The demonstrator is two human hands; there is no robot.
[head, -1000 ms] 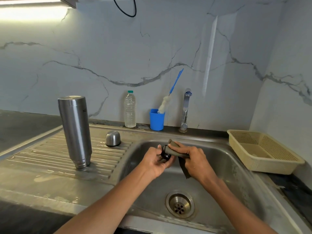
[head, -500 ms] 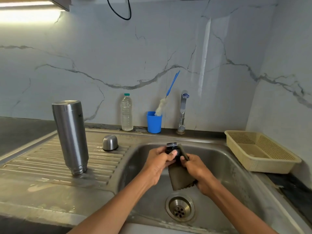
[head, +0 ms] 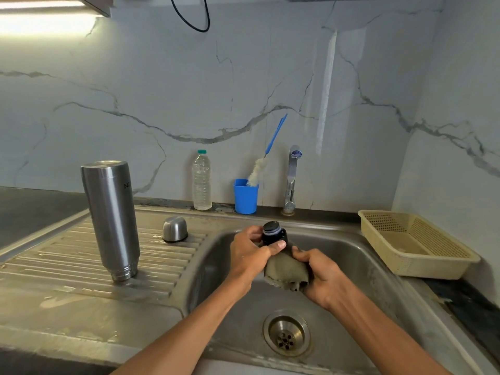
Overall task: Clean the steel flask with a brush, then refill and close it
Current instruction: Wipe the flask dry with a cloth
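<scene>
Black round stopper (head: pixel 273 234) in left hand (head: pixel 251 253), limp cloth (head: pixel 286 272) in right hand (head: pixel 322 274).

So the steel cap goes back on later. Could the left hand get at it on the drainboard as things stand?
Probably not straight away: the path across the drainboard to the steel cap looks free, but the left hand is gripping the black stopper, which the right hand is wiping with a cloth.

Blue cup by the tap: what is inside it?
The blue cup holds a bottle brush, white bristle end down, its blue handle leaning up to the right against the wall. The cup's wall hides the brush tip and anything else inside.
</scene>
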